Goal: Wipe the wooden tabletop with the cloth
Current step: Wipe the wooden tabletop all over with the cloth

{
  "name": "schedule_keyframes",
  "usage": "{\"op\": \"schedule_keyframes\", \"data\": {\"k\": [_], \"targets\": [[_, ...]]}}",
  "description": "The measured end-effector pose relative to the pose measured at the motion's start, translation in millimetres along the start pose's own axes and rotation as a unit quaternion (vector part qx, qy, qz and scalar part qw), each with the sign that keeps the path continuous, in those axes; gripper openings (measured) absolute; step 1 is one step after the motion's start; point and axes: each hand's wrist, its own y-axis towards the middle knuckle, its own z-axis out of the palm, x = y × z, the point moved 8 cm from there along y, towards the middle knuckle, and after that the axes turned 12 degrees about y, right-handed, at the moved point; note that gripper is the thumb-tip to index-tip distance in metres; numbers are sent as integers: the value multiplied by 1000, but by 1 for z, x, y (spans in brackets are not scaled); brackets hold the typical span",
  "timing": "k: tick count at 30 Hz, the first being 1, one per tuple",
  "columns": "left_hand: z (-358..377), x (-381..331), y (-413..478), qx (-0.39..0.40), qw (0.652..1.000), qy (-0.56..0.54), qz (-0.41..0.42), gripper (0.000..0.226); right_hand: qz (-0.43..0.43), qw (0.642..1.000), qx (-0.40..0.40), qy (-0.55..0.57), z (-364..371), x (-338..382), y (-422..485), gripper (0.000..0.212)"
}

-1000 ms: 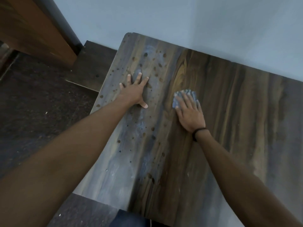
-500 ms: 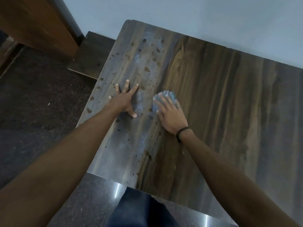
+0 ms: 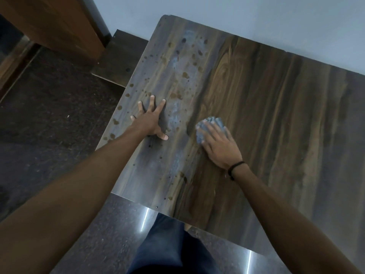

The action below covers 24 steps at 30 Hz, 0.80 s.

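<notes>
The wooden tabletop (image 3: 276, 119) fills the right of the head view; its left strip is dusty grey with several brown spots, the rest is darker brown grain. My left hand (image 3: 151, 120) lies flat on the dusty strip with fingers spread, holding nothing. My right hand (image 3: 221, 147) presses a small blue-grey cloth (image 3: 212, 123) flat on the wood at the border between the dusty strip and the darker part. Most of the cloth is hidden under my fingers. A black band circles my right wrist.
A pale wall (image 3: 237, 14) runs behind the table's far edge. A brown wooden door or cabinet (image 3: 53, 22) stands at the upper left. Dark speckled floor (image 3: 49, 125) lies left of and below the table. My blue trouser leg (image 3: 167, 246) shows at the near edge.
My right hand has slid the cloth toward me and to the left along the table, then slightly right again. My left hand stays flat on the dusty strip. The camera has tilted down.
</notes>
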Motion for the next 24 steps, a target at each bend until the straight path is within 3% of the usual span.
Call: {"op": "schedule_keyframes", "data": {"k": [2,4,7,9,10,14,15,17,20,21,24], "targets": [[-1,1,0,0,1000,2,-1,146,101,993,-44,40,-11,-13,20,52],[1,2,-1,-3,1000,0,4,146,126,989,-50,57,-4,7,30,53],[1,3,-5,-7,1000,2,6,145,-49,998,24,8,28,55,-6,53],[-1,2,-9,-10,1000,5,18,144,-104,993,52,1,27,43,-31,52],[-1,3,-11,-14,1000,3,22,144,-91,995,44,-4,21,30,-28,52],[4,22,-30,-28,999,28,-1,150,95,994,-37,40,-1,9,17,53],[8,28,-34,-24,999,44,-12,151,84,995,-36,30,6,25,17,54],[19,38,-41,-4,998,62,-28,151,-20,1000,7,2,32,63,-6,53],[33,43,-44,13,998,52,-32,153,-121,992,41,-4,36,59,-51,51],[34,43,-44,7,999,43,-33,153,-108,993,36,-9,31,48,-49,52],[31,39,-44,5,999,34,-33,153,39,999,-20,19,12,26,-17,53]]}}
